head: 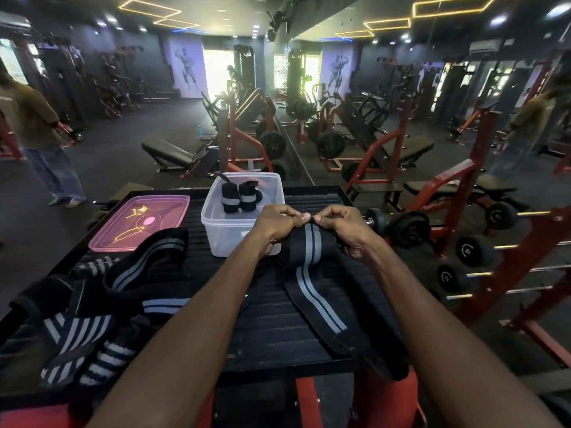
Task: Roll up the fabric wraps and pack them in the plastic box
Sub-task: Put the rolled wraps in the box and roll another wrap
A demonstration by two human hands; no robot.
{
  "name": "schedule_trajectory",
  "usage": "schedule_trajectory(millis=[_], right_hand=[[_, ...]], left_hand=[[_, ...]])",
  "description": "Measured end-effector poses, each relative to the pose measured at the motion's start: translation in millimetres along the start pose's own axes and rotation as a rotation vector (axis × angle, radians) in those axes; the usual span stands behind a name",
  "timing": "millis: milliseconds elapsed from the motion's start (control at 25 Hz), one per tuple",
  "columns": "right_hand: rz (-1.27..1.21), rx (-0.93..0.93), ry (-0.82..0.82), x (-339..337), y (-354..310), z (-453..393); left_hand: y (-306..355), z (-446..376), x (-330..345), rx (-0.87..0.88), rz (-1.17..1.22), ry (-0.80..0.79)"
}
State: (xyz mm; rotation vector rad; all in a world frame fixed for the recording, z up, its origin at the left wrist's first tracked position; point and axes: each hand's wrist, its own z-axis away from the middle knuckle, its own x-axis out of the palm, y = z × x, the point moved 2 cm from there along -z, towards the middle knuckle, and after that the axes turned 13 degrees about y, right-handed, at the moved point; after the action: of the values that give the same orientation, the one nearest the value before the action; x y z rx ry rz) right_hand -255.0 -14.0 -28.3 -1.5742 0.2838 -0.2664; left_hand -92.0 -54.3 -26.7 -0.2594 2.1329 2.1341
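Observation:
A black fabric wrap with grey stripes (312,273) lies stretched toward me across the black ribbed platform (265,329). My left hand (273,225) and my right hand (346,225) both pinch its far end, thumbs and fingertips close together at the top edge. Just beyond my hands stands the clear plastic box (216,222), open, with two rolled black-and-grey wraps (239,196) upright inside. Several unrolled wraps (92,316) lie heaped on the platform's left side.
The pink lid (139,222) lies left of the box. Dumbbells on a red rack (482,251) stand to the right. Red benches and weight machines fill the gym behind, beside a mirror wall. A person (34,134) stands at far left.

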Motion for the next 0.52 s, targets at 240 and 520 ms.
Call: schedule_trajectory(millis=[240, 520], right_hand=[[-0.013, 0.038, -0.154, -20.1, 13.7, -14.9], [-0.095, -0.017, -0.107, -17.9, 20.4, -26.0]], left_hand=[[-6.4, -1.4, 16.0, 0.110, -0.034, 0.091], [-19.8, 9.7, 30.8, 0.073, 0.147, 0.101]])
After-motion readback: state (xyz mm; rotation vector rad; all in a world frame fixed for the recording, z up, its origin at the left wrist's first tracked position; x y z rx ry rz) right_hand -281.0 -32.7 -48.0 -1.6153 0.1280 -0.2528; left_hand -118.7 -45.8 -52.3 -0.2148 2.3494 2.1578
